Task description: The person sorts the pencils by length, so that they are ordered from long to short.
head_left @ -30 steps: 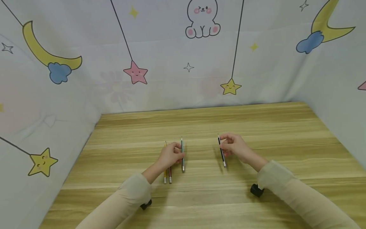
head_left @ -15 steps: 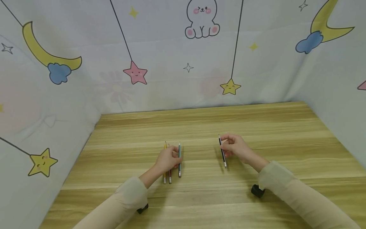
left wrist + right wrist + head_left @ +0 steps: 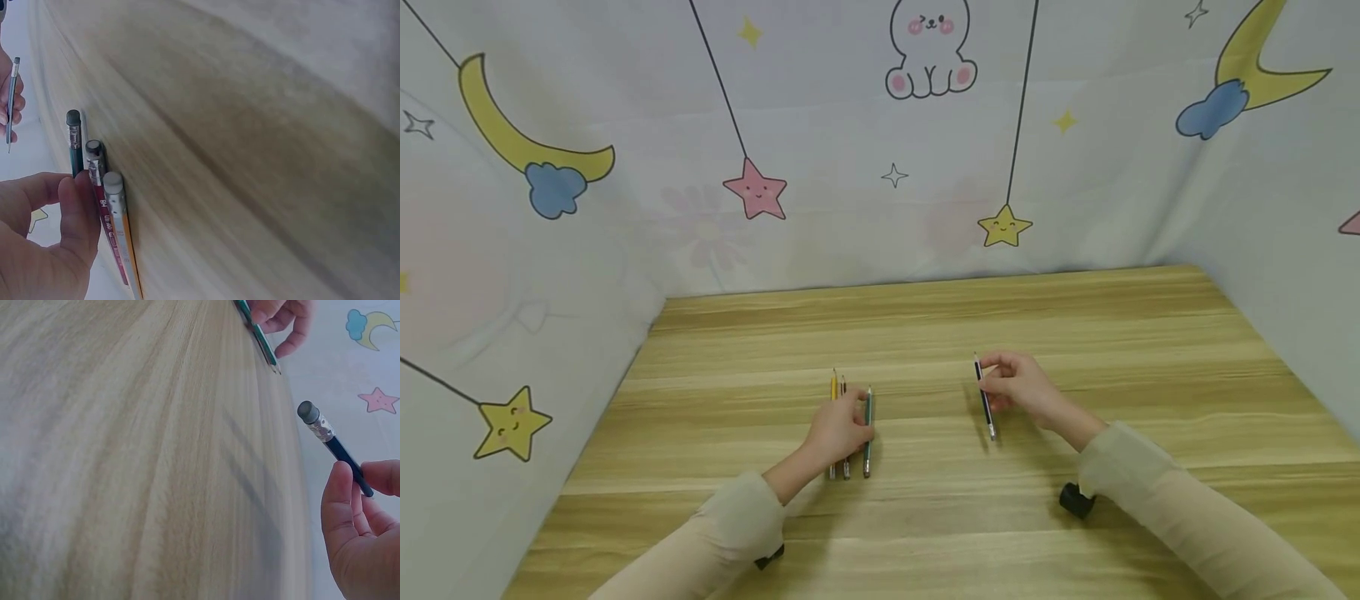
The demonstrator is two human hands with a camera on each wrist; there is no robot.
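Observation:
My left hand [image 3: 837, 429] pinches a green pencil [image 3: 868, 433] between thumb and fingers, close to the tabletop. Left of it, a red pencil [image 3: 106, 219] and a yellow pencil [image 3: 128, 240] lie side by side, partly covered by the hand in the head view. All three have their eraser ends toward me. Farther right, my right hand [image 3: 1018, 387] grips a dark blue pencil [image 3: 985, 400] by its upper half, tip pointing away. Its shadow falls apart from it on the wood, and the right wrist view shows its grey eraser [image 3: 307, 412] raised above the surface.
The wood-grain table [image 3: 925, 517] runs back to a white cloth [image 3: 835, 125] printed with stars, moons and a bear-like figure. Cloth also hangs at both sides. A small black device [image 3: 1077, 500] sits under the right cuff, and another [image 3: 769, 557] under the left.
My left hand has brought the green pencil left and nearer to me, down beside the red and yellow pencils. The right hand with the dark blue pencil has hardly moved.

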